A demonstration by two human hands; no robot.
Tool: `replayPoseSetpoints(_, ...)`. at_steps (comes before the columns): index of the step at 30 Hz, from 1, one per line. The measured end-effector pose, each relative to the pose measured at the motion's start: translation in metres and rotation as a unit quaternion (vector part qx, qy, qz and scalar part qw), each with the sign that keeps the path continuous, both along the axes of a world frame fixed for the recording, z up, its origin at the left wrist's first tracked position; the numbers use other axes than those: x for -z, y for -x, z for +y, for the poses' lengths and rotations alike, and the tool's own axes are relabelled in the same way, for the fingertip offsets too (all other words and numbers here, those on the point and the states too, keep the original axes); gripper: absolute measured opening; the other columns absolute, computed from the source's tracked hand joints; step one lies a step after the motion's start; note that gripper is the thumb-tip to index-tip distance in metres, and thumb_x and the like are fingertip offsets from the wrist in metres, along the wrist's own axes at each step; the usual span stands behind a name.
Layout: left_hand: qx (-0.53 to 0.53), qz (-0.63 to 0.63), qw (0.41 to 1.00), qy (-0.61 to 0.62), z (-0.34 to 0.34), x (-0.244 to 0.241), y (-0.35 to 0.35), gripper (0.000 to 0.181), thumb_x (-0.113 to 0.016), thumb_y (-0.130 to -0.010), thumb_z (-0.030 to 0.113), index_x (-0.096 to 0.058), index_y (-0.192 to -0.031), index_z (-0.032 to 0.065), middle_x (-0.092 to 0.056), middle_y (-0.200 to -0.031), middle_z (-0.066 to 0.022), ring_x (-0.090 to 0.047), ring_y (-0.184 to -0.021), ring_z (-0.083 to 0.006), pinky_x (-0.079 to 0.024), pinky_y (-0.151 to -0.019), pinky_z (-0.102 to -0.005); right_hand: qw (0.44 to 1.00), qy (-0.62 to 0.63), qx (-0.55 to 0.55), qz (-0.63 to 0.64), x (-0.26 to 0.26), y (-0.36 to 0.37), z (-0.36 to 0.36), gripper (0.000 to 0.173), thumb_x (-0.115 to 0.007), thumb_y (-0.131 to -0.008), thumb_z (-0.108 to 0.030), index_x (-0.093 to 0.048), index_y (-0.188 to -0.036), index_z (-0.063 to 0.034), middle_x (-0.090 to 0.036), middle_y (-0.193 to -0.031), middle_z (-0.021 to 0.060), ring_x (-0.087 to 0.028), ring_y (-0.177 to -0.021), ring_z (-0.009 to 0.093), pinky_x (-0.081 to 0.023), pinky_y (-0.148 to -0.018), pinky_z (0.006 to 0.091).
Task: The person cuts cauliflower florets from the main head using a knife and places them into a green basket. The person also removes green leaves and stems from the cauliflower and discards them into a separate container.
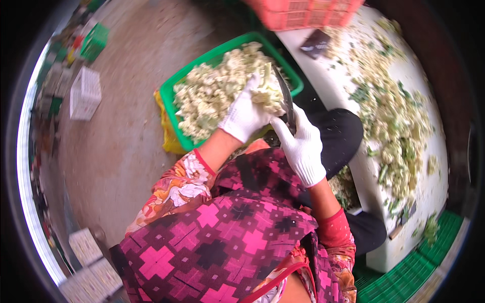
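Observation:
My left hand [246, 111], in a white knitted glove, holds a piece of cauliflower [267, 92] over a green plastic basket [172, 108]. The basket is heaped with cut cauliflower florets [208, 94]. In my right hand [301, 146], also gloved in white, is a knife with a dark blade [285, 92], its tip pointing up and away from me. The blade lies along the right side of the piece, close to the fingers of both hands. Whether it touches the piece cannot be made out.
A white table [365, 181] on the right bears scattered cauliflower trimmings [398, 132], a dark packet [315, 43] and a wooden-handled tool [397, 230]. A red crate [307, 13] stands at its far end. Yellow sacking [166, 128] lies beneath the basket. Left stand a white crate [85, 94] and a green crate [94, 42].

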State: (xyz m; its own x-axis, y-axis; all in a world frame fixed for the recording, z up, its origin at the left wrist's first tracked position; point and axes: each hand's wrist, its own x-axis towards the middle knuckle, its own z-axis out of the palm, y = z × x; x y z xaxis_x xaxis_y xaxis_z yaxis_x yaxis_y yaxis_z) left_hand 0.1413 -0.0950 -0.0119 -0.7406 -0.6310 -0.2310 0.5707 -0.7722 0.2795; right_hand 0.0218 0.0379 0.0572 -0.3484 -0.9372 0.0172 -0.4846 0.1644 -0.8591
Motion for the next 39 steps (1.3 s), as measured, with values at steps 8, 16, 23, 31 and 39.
replayPoseSetpoints(8, -0.162, -0.753, 0.547, 0.329, -0.003, 0.091, -0.235, 0.059, -0.067, -0.094, 0.04, -0.053, -0.137, 0.0029, -0.059, -0.131, -0.0167, -0.056, -0.121, -0.0253, -0.045, -0.103, -0.0383, 0.99, -0.038, 0.081, -0.113, 0.009, 0.017, -0.001, 0.031, -0.069, -0.095, -0.018, -0.067, -0.123, -0.0049, -0.061, -0.068, -0.0012, -0.051, -0.051, 0.004, -0.042, -0.05, 0.0225)
replayPoseSetpoints(16, 0.117, -0.827, 0.143, 0.531, -0.014, 0.181, -0.224, 0.091, -0.068, -0.086, 0.051, -0.026, -0.157, 0.0129, -0.027, -0.158, -0.0235, -0.029, -0.143, -0.0446, -0.029, -0.114, -0.0547, 0.955, 0.031, 0.276, -0.104, 0.005, 0.092, 0.052, 0.029, -0.069, -0.095, -0.02, -0.066, -0.118, -0.0025, -0.057, -0.063, -0.0008, -0.052, -0.05, 0.005, -0.042, -0.049, 0.0229)
replayPoseSetpoints(23, 0.409, -0.738, 0.202, 0.498, -0.071, 0.085, -0.194, 0.101, -0.072, -0.08, 0.059, -0.027, -0.158, 0.0125, -0.029, -0.158, -0.0271, -0.03, -0.144, -0.0461, -0.029, -0.117, -0.0512, 0.863, 0.084, 0.471, -0.164, 0.025, 0.19, 0.139, 0.029, -0.067, -0.095, -0.023, -0.066, -0.114, -0.0008, -0.058, -0.064, 0.0011, -0.054, -0.048, 0.008, -0.042, -0.046, 0.0246)
replayPoseSetpoints(31, 0.114, -0.445, 0.49, 0.741, -0.025, -0.01, 0.09, 0.05, -0.074, -0.089, 0.022, -0.059, -0.132, 0.0004, -0.06, -0.133, -0.0178, -0.055, -0.125, -0.0311, -0.04, -0.109, -0.0395, 0.858, -0.123, 0.449, 0.217, 0.069, 0.284, 0.073, 0.058, -0.06, -0.091, -0.059, -0.062, -0.099, -0.0022, -0.069, -0.087, 0.0228, -0.067, -0.083, 0.039, -0.052, -0.076, 0.0466)
replayPoseSetpoints(39, 0.115, -0.286, 0.496, 0.811, 0.051, 0.006, 0.356, 0.064, -0.073, -0.088, 0.042, -0.057, -0.134, 0.0005, -0.059, -0.132, -0.0232, -0.057, -0.123, -0.035, -0.044, -0.105, -0.0409, 0.873, -0.166, 0.32, 0.33, 0.065, 0.307, 0.103, 0.031, -0.051, -0.1, -0.034, -0.059, -0.094, -0.0046, -0.068, -0.075, 0.0179, -0.069, -0.07, 0.034, -0.054, -0.064, 0.045)
